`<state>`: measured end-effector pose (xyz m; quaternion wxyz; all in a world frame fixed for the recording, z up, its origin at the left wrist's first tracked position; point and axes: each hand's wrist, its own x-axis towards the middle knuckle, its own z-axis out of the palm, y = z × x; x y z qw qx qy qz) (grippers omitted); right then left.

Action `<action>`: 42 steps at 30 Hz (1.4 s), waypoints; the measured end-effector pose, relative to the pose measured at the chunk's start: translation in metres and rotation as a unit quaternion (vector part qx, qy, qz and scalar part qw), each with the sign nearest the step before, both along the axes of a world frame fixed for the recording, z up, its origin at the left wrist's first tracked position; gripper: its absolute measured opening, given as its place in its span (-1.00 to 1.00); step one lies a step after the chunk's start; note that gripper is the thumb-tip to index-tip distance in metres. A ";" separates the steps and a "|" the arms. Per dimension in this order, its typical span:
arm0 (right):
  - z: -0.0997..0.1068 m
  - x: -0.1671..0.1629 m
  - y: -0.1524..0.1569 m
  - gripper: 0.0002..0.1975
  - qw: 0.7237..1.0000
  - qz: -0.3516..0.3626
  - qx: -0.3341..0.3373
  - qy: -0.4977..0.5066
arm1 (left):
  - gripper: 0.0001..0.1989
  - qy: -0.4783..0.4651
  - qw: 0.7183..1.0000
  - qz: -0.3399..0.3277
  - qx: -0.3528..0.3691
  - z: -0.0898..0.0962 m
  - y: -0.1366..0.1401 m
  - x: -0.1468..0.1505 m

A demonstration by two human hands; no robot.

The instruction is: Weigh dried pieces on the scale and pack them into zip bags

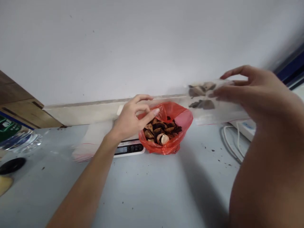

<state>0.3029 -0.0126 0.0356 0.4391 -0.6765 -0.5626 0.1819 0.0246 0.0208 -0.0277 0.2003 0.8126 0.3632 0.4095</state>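
Observation:
My right hand (251, 87) holds up a clear plastic zip bag (206, 112) at the right, its fingers closed on the bag's side. Inside it lie several dark and pale dried pieces, slightly blurred. An open red plastic bag (175, 139) stands on the table, full of brown, curled dried pieces (163, 129) that look like peel or shell. My left hand (133, 118) hovers at the red bag's left rim, fingers bent and apart, holding nothing visible. Whether the thumb touches the rim I cannot tell. Below that hand sits a digital kitchen scale (130, 148), partly covered, its display reading about zero.
A stack of empty clear zip bags (87, 142) lies left of the scale. At far left are a large clear bottle (19, 136) with a green label and a black round lid (12, 166). A white device (247, 128) with a cable stands at right. Behind rises a wall.

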 end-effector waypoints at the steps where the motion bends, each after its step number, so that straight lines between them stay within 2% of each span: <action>1: 0.003 -0.008 -0.001 -0.75 0.999 0.025 0.002 0.044 | -0.63 -0.050 0.999 0.004 -0.014 0.003 -0.001 0.000; 3: 0.003 -0.026 0.001 -0.66 0.985 0.150 0.000 0.088 | -0.61 -0.142 0.986 0.011 -0.083 0.008 -0.002 0.000; 4: 0.001 -0.036 0.003 -0.62 0.969 0.227 -0.002 0.093 | -0.57 -0.174 0.977 0.011 -0.124 0.010 -0.003 -0.001; 6: -0.004 -0.053 0.008 -0.58 0.931 0.354 -0.010 0.088 | -0.50 -0.185 0.964 0.009 -0.191 0.015 -0.006 -0.005; 8: -0.008 -0.068 0.012 -0.58 0.911 0.406 -0.019 0.075 | -0.50 -0.158 0.963 0.013 -0.219 0.019 -0.007 -0.012; 10: -0.011 -0.078 0.016 -0.58 0.918 0.391 -0.031 0.054 | -0.58 -0.156 0.961 0.026 -0.225 0.021 -0.006 -0.019; 13: -0.015 -0.080 0.022 -0.65 0.948 0.311 -0.067 -0.018 | -0.72 -0.220 0.949 0.062 -0.216 0.024 -0.002 -0.032; 14: -0.017 -0.079 0.025 -0.69 0.952 0.291 -0.083 -0.047 | -0.75 -0.244 0.944 0.076 -0.209 0.024 0.000 -0.036; 16: -0.020 -0.074 0.028 -0.65 0.951 0.280 -0.108 -0.070 | -0.76 -0.282 0.934 0.101 -0.193 0.024 0.003 -0.042; 21: -0.026 -0.075 0.032 -0.53 0.936 0.313 -0.135 0.094 | -0.77 -0.323 0.916 0.157 -0.180 0.018 0.009 -0.050; 27: -0.035 -0.082 0.035 -0.61 0.916 0.337 -0.158 0.149 | -0.76 -0.340 0.908 0.183 -0.161 0.012 0.012 -0.051; 31: -0.037 -0.083 0.034 -0.71 0.923 0.325 -0.148 0.145 | -0.70 -0.312 0.919 0.190 -0.150 0.012 0.011 -0.052; 33: -0.035 -0.084 0.033 -0.69 0.927 0.318 -0.149 0.135 | -0.70 -0.299 0.925 0.179 -0.150 0.012 0.011 -0.054; 36: -0.033 -0.084 0.032 -0.65 0.917 0.335 -0.170 0.134 | -0.72 -0.283 0.934 0.164 -0.144 0.010 0.011 -0.057; 38: -0.032 -0.084 0.032 -0.63 0.911 0.347 -0.178 0.131 | -0.72 -0.249 0.942 0.178 -0.136 0.009 0.011 -0.059; 42: -0.034 -0.087 0.034 -0.64 0.916 0.350 -0.168 0.099 | -0.70 -0.115 0.961 0.248 -0.038 0.011 0.007 -0.054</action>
